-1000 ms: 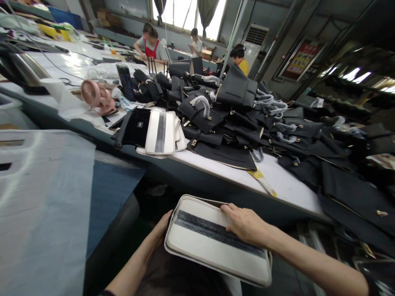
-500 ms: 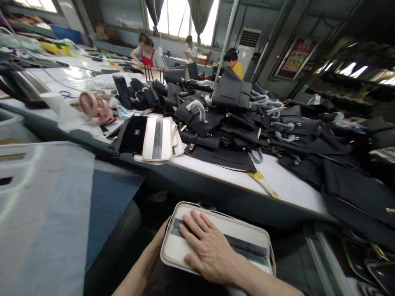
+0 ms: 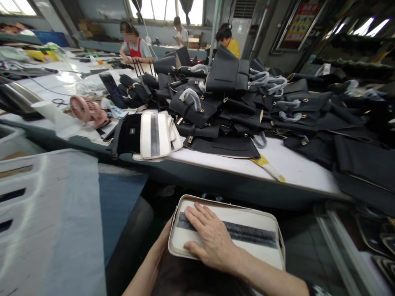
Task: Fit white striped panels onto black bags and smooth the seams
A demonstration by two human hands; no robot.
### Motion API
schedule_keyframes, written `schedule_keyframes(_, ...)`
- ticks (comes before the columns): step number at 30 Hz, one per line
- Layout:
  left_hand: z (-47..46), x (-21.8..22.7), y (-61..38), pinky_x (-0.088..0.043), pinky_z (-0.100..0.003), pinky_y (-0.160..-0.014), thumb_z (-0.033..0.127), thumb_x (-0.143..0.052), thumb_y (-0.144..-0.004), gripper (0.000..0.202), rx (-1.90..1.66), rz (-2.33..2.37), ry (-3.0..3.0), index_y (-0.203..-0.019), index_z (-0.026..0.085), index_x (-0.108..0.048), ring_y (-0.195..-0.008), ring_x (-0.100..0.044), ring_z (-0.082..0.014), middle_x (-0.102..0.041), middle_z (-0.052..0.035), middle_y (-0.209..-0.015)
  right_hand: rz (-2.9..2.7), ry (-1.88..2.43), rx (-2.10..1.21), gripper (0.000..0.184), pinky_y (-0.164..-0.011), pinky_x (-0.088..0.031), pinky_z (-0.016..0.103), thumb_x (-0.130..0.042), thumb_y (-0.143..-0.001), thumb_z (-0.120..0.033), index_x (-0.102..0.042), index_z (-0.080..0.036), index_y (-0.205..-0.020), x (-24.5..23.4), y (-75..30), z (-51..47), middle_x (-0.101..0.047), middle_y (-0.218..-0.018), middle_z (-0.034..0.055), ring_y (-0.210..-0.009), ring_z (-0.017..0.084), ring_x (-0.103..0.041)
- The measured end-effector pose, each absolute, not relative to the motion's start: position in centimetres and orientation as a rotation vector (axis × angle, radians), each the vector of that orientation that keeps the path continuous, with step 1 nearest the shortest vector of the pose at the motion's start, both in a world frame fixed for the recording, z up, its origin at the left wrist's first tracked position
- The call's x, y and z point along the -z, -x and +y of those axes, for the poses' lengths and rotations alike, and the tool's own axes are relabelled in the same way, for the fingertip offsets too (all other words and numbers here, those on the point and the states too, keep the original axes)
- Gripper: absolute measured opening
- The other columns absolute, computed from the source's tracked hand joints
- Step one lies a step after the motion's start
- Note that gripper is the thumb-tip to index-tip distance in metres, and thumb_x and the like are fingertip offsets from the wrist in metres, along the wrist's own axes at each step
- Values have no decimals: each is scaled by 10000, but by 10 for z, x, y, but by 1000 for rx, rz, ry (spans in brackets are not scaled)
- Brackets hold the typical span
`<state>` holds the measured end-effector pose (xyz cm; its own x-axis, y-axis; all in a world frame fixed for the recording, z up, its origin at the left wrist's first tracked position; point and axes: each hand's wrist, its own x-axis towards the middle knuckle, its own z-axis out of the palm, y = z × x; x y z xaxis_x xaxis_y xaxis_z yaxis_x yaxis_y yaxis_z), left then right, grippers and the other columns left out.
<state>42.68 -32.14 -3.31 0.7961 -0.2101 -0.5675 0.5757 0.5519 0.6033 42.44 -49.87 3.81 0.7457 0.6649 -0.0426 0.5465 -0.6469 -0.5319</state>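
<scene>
On my lap lies a cream pouch (image 3: 247, 224) with a dark grey stripe across its middle. My right hand (image 3: 210, 240) rests flat on its left half, fingers stretched out over the stripe. My left hand (image 3: 165, 236) is mostly hidden under the pouch's left end and holds it from below. On the table in front sits a small stack of the same cream pouches (image 3: 156, 135) beside a black pouch (image 3: 129, 133).
A large heap of black handbags (image 3: 234, 102) covers the white table (image 3: 296, 168). A pink fan (image 3: 84, 110) stands at the left. A pale crate (image 3: 46, 222) is at my left. Three people work at the far end.
My right hand slid from the pouch's top edge onto its left face and lies flat there. The camera has tilted down slightly.
</scene>
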Motion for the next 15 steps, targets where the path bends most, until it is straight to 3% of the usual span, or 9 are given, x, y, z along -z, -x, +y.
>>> schedule_keyframes(3,-315,40,-416,-399,-440,-1061,714,-687,-686,775,529,508,-867,-1204,139,-672,-1224,-539,-382,-726,-122,-1093,-916,2454,-265,710,-1224,-166,434,-586,-860,-498,-356,-227,-1474,-36,-424,-498,-303,-1573,17,-1470,254,-185)
schedule_keyframes(7,-306,42,-407,-386,-470,-1071,719,-717,-648,892,539,511,-832,-1331,164,-572,-1224,-543,-387,-683,-137,-1197,-896,2436,-206,702,-1217,-184,442,-611,-849,-486,-384,-215,-1455,-29,-423,-496,-354,-1549,41,-1460,267,-215)
schedule_keyframes(11,-301,38,-407,-382,-445,-1077,592,-722,-749,798,497,472,-810,-1408,209,-485,-1207,-567,-344,-655,-123,-1255,-888,2415,-179,684,-1223,-169,431,-607,-863,-484,-388,-211,-1452,-23,-423,-495,-352,-1549,33,-1460,265,-210)
schedule_keyframes(15,-298,34,-410,-402,-435,-1060,544,-710,-786,723,489,445,-892,-1393,208,-506,-1172,-591,-336,-659,-120,-1249,-882,2405,-173,663,-1223,-174,428,-601,-875,-484,-399,-211,-1444,-21,-423,-497,-359,-1545,32,-1457,258,-218)
